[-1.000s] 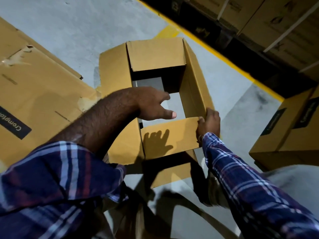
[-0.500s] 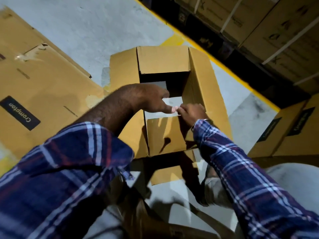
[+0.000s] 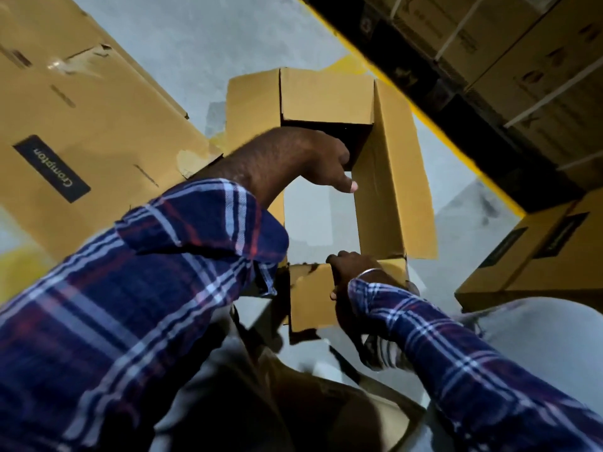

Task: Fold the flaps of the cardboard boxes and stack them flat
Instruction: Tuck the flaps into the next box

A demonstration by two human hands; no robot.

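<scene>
An open cardboard box (image 3: 391,190) stands on the concrete floor, open at both ends, so the floor shows through it. Its far flap (image 3: 326,96) stands up and the right flap leans outward. My left hand (image 3: 323,161) reaches over the opening toward the dark far wall, thumb out, fingers loosely curled with nothing seen in them. My right hand (image 3: 352,272) grips the top edge of the near flap (image 3: 310,298), which hangs down on my side. My left sleeve hides the box's left wall.
A large flattened Crompton box (image 3: 81,125) lies at the left. Another closed box (image 3: 538,256) sits at the right. Strapped cartons (image 3: 522,60) are stacked at the top right behind a yellow floor line (image 3: 456,138).
The near flap, folded inward over the opening before, now hangs outward toward me. My right hand went from the box's right corner to this flap. My left hand moved further into the opening.
</scene>
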